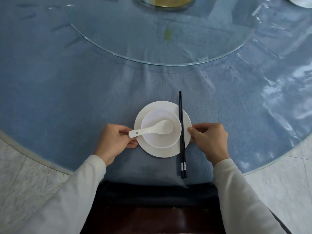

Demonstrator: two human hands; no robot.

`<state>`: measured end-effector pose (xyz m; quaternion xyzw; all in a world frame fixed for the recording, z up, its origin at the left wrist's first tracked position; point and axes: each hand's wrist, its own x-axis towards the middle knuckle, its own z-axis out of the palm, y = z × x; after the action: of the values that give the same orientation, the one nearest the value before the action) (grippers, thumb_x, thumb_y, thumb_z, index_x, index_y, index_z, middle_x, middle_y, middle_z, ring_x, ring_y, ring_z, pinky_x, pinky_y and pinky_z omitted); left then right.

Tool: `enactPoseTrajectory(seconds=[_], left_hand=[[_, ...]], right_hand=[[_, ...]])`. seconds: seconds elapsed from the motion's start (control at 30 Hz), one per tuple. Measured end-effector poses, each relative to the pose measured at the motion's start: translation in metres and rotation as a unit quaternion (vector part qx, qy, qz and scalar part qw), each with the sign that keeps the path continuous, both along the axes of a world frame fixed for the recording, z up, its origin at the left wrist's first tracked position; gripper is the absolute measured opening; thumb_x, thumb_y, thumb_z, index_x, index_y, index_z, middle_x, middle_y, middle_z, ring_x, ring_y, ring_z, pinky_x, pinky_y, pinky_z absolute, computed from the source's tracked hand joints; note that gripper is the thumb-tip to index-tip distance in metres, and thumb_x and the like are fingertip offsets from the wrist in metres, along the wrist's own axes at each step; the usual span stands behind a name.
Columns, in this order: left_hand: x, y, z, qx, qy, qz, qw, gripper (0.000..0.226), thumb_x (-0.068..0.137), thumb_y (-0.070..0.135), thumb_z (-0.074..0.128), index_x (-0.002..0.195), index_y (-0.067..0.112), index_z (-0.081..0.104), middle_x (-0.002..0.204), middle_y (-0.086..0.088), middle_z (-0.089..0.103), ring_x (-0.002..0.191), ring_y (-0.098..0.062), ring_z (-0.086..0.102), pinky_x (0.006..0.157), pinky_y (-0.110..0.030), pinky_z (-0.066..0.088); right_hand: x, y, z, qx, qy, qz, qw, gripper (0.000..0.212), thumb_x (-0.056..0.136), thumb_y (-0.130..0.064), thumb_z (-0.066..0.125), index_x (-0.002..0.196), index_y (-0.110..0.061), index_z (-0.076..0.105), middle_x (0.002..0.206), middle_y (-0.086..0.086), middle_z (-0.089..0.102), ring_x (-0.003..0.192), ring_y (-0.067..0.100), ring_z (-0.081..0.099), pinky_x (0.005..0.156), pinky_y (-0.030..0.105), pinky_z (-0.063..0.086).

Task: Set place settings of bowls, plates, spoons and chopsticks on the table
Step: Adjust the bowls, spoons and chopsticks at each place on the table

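Observation:
A white plate [162, 152] lies on the blue table near its front edge. On it stands a white bowl [158, 141] with a white spoon [152, 130] resting in it, handle pointing left over the rim. A pair of black chopsticks [182, 141] lies across the plate's right side, tips pointing away from me. My left hand [114, 142] pinches the plate's left rim, just under the spoon handle. My right hand [209, 141] pinches the plate's right rim.
A round glass turntable [118, 53] fills the middle of the table beyond the setting, with a gold base [168, 1] at the top. White crockery [302, 2] sits at the far right corner. A dark chair [155, 208] stands below me against the table edge.

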<state>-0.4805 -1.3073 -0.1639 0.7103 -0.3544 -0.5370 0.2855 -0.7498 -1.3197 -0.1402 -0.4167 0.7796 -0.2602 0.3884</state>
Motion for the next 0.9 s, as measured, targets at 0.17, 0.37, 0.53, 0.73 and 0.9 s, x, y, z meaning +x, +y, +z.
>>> enactPoseTrajectory(seconds=[0.17, 0.37, 0.53, 0.73, 0.9], left_hand=[[0.004, 0.001, 0.002, -0.007, 0.006, -0.005, 1.0, 0.015, 0.085, -0.008, 0.073, 0.083, 0.005, 0.08, 0.073, -0.011, 0.078, 0.067, -0.025, 0.077, 0.062, -0.026, 0.062], [0.013, 0.003, 0.004, -0.012, 0.002, 0.005, 1.0, 0.018, 0.086, -0.008, 0.072, 0.081, 0.007, 0.08, 0.073, -0.011, 0.078, 0.067, -0.025, 0.077, 0.063, -0.025, 0.062], [0.023, 0.004, 0.002, -0.015, 0.002, 0.016, 1.0, 0.018, 0.085, -0.008, 0.072, 0.08, 0.008, 0.08, 0.073, -0.011, 0.078, 0.067, -0.025, 0.077, 0.062, -0.025, 0.062], [0.028, 0.008, 0.002, -0.013, 0.002, 0.009, 1.0, 0.023, 0.089, -0.001, 0.072, 0.078, 0.016, 0.082, 0.077, -0.01, 0.079, 0.069, -0.027, 0.077, 0.062, -0.025, 0.062], [0.028, 0.011, 0.016, -0.11, -0.254, 0.0, 0.961, 0.038, 0.103, 0.036, 0.055, 0.086, 0.01, 0.076, 0.077, -0.007, 0.073, 0.078, -0.034, 0.067, 0.078, -0.045, 0.055]], right_hand=[[-0.001, 0.0, -0.001, -0.003, -0.004, -0.003, 1.0, 0.024, 0.081, -0.018, 0.084, 0.065, -0.034, 0.075, 0.064, -0.01, 0.077, 0.063, 0.01, 0.076, 0.078, 0.038, 0.066], [0.007, -0.001, -0.002, -0.012, -0.008, 0.007, 1.0, 0.023, 0.08, -0.017, 0.084, 0.066, -0.032, 0.076, 0.066, -0.006, 0.078, 0.065, 0.013, 0.077, 0.081, 0.04, 0.066], [0.017, -0.001, -0.006, -0.009, -0.018, 0.019, 1.0, 0.021, 0.08, -0.017, 0.084, 0.066, -0.031, 0.077, 0.065, -0.009, 0.078, 0.061, 0.01, 0.076, 0.08, 0.039, 0.066], [0.018, -0.001, -0.008, -0.006, 0.024, 0.057, 0.998, 0.01, 0.082, -0.025, 0.081, 0.072, -0.025, 0.081, 0.061, -0.011, 0.076, 0.066, 0.01, 0.076, 0.082, 0.037, 0.064], [0.024, 0.004, -0.001, -0.091, 0.139, 0.093, 0.982, 0.016, 0.088, -0.033, 0.076, 0.083, -0.018, 0.079, 0.069, -0.012, 0.073, 0.078, 0.016, 0.074, 0.072, 0.015, 0.04]])
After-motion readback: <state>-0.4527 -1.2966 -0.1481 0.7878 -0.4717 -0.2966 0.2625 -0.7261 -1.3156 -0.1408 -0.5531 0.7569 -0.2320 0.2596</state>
